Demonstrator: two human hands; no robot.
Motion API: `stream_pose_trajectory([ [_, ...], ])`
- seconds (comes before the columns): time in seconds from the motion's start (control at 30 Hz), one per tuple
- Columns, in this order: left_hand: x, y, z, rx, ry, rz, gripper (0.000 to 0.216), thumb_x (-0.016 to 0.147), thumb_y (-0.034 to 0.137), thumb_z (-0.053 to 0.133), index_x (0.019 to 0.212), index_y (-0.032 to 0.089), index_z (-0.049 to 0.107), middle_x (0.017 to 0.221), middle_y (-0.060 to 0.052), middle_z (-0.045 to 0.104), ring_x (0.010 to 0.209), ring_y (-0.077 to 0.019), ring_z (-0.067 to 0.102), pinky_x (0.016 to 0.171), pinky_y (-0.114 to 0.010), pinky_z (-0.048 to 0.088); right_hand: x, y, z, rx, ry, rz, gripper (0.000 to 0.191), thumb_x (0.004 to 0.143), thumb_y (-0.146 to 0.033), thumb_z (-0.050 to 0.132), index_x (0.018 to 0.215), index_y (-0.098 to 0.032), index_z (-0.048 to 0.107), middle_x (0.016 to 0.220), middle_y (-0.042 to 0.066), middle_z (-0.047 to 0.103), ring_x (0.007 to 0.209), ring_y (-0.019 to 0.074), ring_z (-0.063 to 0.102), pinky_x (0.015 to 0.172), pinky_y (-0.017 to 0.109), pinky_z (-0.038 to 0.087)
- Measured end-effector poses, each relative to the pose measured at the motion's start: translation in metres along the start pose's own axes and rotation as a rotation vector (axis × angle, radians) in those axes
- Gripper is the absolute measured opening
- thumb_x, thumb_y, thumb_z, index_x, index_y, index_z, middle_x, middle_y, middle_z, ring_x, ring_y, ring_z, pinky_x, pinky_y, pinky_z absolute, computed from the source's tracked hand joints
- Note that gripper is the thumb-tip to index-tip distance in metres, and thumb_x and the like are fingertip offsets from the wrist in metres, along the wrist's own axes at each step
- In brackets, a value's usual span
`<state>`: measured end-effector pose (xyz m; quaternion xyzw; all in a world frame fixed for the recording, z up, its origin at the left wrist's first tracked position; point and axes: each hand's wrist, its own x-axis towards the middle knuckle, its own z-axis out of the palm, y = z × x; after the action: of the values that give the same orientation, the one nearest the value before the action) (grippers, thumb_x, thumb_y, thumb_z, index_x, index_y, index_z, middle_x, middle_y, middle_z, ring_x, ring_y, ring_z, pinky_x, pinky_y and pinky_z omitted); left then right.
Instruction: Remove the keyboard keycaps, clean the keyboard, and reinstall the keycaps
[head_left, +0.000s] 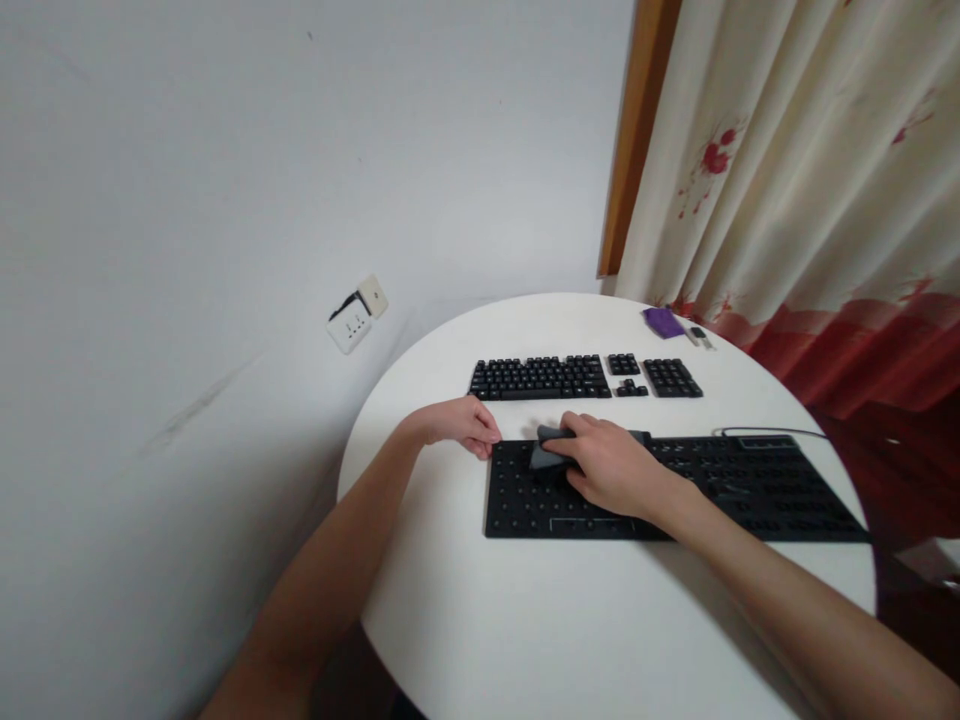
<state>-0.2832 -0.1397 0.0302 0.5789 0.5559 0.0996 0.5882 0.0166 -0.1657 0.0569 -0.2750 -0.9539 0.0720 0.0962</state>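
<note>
A black keyboard base (517,505) with its keycaps off lies flat on the white round table, bare switch posts showing in rows. At its upper left corner my left hand (463,422) is closed, fingers curled together and fingertips against the edge. My right hand (611,465) presses over the left half of the base, closed around a dark grey cloth (546,455). Part of the cloth shows past the fingers and touches the switches; the rest is hidden under the hand. Beyond both hands, loose black keycaps (536,378) are laid out in keyboard order.
On the white table (525,620), a purple cloth (663,322) and small objects (701,337) lie near the far right edge. A black cable (772,430) runs off rightward from the base. A wall with a socket (349,326) stands at left, a curtain (810,200) at right.
</note>
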Motion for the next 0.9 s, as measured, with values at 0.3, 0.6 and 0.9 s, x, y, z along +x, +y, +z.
stream_pose_trajectory([
  [0.3, 0.0012, -0.0024, -0.0013, -0.005, 0.002, 0.008, 0.032, 0.070, 0.043, 0.083, 0.084, 0.014, 0.078, 0.077, -0.008, 0.077, 0.069, -0.0156, 0.072, 0.072, -0.026, 0.057, 0.0008, 0.0003, 0.0037, -0.030, 0.029, 0.053, 0.040, 0.083, -0.014, 0.056, 0.119, -0.023, 0.069, 0.101, 0.009, 0.057, 0.091, 0.0235, 0.055, 0.078, 0.035, 0.040],
  [0.6, 0.0009, -0.0010, -0.0007, -0.009, -0.004, 0.002, 0.034, 0.070, 0.044, 0.083, 0.085, 0.014, 0.078, 0.078, -0.009, 0.077, 0.070, -0.0159, 0.072, 0.074, -0.027, 0.058, 0.0003, -0.0003, 0.0043, -0.067, 0.024, 0.011, 0.040, 0.083, -0.013, 0.056, 0.120, -0.023, 0.068, 0.104, 0.010, 0.057, 0.095, 0.0254, 0.055, 0.079, 0.037, 0.041],
  [0.9, 0.0002, -0.0005, -0.0006, -0.004, -0.005, -0.003, 0.032, 0.069, 0.044, 0.083, 0.082, 0.015, 0.078, 0.077, -0.008, 0.076, 0.068, -0.0149, 0.071, 0.072, -0.026, 0.057, -0.0001, -0.0009, -0.0003, -0.027, 0.004, -0.082, 0.035, 0.082, -0.010, 0.054, 0.110, -0.024, 0.071, 0.101, 0.008, 0.058, 0.092, 0.0245, 0.058, 0.080, 0.037, 0.045],
])
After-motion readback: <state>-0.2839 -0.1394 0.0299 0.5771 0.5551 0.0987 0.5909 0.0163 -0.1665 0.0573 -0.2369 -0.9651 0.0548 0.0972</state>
